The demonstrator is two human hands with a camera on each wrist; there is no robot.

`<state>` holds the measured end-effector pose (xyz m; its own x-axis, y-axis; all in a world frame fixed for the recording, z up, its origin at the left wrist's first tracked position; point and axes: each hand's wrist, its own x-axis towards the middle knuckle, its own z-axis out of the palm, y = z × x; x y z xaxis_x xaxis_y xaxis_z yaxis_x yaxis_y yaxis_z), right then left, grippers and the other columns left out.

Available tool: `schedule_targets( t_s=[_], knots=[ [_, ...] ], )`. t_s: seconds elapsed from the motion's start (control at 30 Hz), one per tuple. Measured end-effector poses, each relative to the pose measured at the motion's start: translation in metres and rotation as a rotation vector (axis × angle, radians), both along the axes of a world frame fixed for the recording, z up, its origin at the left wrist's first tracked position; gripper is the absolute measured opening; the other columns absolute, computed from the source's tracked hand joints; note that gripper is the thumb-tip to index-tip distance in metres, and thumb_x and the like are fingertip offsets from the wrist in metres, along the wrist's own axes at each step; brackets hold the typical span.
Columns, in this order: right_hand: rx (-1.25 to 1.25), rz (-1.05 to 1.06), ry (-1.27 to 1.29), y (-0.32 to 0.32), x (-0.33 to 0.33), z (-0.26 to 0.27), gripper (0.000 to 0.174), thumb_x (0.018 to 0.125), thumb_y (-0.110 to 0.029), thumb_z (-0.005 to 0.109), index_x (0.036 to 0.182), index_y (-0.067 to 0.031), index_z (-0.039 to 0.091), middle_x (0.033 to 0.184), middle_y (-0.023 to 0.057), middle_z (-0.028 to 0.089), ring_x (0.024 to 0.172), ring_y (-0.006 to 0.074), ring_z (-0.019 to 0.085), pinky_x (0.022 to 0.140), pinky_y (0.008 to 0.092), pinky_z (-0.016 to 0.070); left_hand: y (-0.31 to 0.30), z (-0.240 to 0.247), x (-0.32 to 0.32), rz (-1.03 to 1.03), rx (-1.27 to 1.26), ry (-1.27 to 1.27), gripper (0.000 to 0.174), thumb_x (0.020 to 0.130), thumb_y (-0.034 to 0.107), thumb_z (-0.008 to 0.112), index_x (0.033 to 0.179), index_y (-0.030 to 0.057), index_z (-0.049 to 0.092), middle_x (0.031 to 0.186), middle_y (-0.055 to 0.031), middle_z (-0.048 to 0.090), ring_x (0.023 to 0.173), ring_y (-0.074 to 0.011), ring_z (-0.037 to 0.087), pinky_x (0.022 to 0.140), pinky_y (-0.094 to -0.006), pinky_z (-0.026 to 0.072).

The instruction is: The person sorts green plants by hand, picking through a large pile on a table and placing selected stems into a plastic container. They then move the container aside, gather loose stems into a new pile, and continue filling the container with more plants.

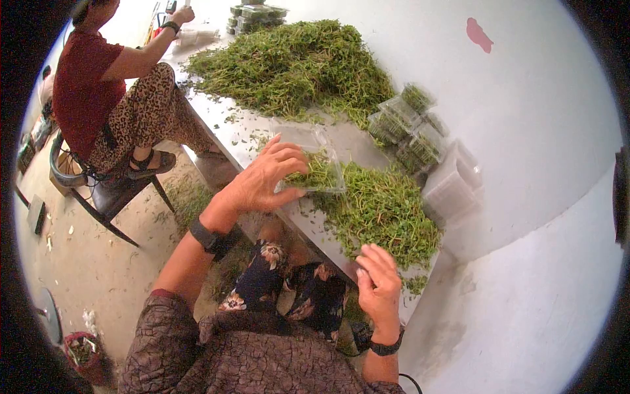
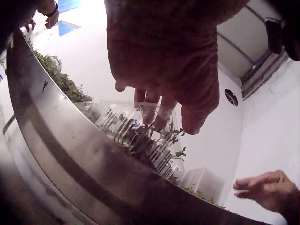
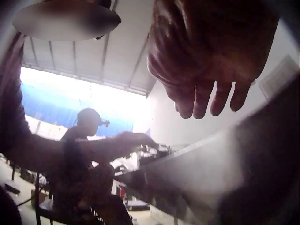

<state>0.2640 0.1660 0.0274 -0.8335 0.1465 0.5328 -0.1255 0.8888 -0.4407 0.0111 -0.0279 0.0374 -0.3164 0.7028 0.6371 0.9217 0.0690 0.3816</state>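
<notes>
Head view. Clear tray [image 1: 340, 176], one, on the table [image 1: 359, 143], close to the front edge; greens inside, larger heap [image 1: 295, 69] beyond, smaller heap [image 1: 387, 210] beside. Likely fault: stems spilling or tray shifting, should the fingers press unevenly on one side. Lesser fault: loose stems catching at the rim. Left hand [image 1: 266, 177]: partly open, fingers bent loosely over the tray, thumb apart at its near side; firm grip not apparent. Right hand [image 1: 380, 285]: half open, fingers slightly bent, nothing held, near the smaller heap. Stacked boxes [image 1: 410, 128] and an empty clear box [image 1: 453, 184], farther along.

Left wrist view. Tray [image 2: 117, 103], with stems [image 2: 180, 152] projecting past its side; probable cause of snagging or spillage, were the hand to drag across them. Left hand [image 2: 161, 61]: fingers reaching down at the tray, thumb spread away; exact contact with greens or plastic, cannot tell. Right hand [image 2: 269, 187]: well apart from the tray, empty.

Right wrist view. Right hand [image 3: 211, 51]: fingers extended, slightly parted, holding nothing. Left hand [image 3: 136, 139]: dark, above the table's far portion; grip and tray contents too dim to tell.
</notes>
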Motion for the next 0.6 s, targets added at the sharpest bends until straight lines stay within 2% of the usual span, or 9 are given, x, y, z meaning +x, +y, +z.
schedule_targets(
  t_s=[0.07, 0.13, 0.23, 0.47, 0.6],
  knots=[
    [0.087, -0.007, 0.058, -0.005, -0.005, 0.023, 0.025, 0.075, 0.0, 0.065, 0.1, -0.0032, 0.066, 0.116, 0.0115, 0.063, 0.116, 0.0324, 0.053, 0.1, 0.0429, 0.0395, -0.002, 0.0, 0.002, 0.046, 0.023, 0.047, 0.034, 0.079, 0.029, 0.07, 0.105, 0.0096, 0.059, 0.118, -0.0104, 0.055, 0.124, -0.0313, 0.043, 0.11, -0.0584, 0.0181],
    [0.208, -0.018, 0.119, -0.009, -0.017, 0.046, 0.027, 0.076, -0.003, 0.065, 0.103, -0.0048, 0.066, 0.124, 0.0097, 0.059, 0.121, 0.0323, 0.048, 0.103, 0.0448, 0.0347, -0.002, -0.004, 0.001, 0.053, 0.004, 0.074, 0.037, 0.079, 0.032, 0.07, 0.106, 0.0095, 0.059, 0.119, -0.0117, 0.054, 0.124, -0.0323, 0.043, 0.11, -0.0581, 0.0186],
    [0.222, -0.005, 0.116, -0.016, -0.049, 0.062, 0.026, 0.08, -0.006, 0.063, 0.106, -0.0047, 0.065, 0.125, 0.0116, 0.058, 0.121, 0.0335, 0.047, 0.103, 0.0451, 0.0338, 0.003, -0.01, -0.002, 0.066, -0.032, 0.098, 0.04, 0.079, 0.035, 0.071, 0.108, 0.0095, 0.059, 0.121, -0.0131, 0.053, 0.125, -0.0334, 0.042, 0.11, -0.0574, 0.0194],
    [0.291, 0.115, 0.058, -0.022, -0.131, 0.043, 0.028, 0.085, -0.019, 0.059, 0.108, -0.0032, 0.063, 0.12, 0.0206, 0.057, 0.117, 0.0392, 0.048, 0.102, 0.048, 0.0336, 0.003, -0.012, 0.001, 0.078, -0.024, 0.056, 0.047, 0.079, 0.037, 0.07, 0.113, 0.0078, 0.056, 0.119, -0.0147, 0.052, 0.123, -0.0334, 0.043, 0.11, -0.0555, 0.0208],
    [0.293, 0.077, 0.031, -0.015, -0.15, 0.028, 0.028, 0.084, -0.022, 0.06, 0.105, -0.0029, 0.063, 0.119, 0.0205, 0.058, 0.117, 0.0392, 0.048, 0.101, 0.0481, 0.0344, 0.004, -0.013, 0.0, 0.1, -0.041, 0.065, 0.048, 0.08, 0.038, 0.069, 0.115, 0.0075, 0.054, 0.115, -0.0145, 0.053, 0.12, -0.0331, 0.045, 0.11, -0.0546, 0.0218]
  ],
)
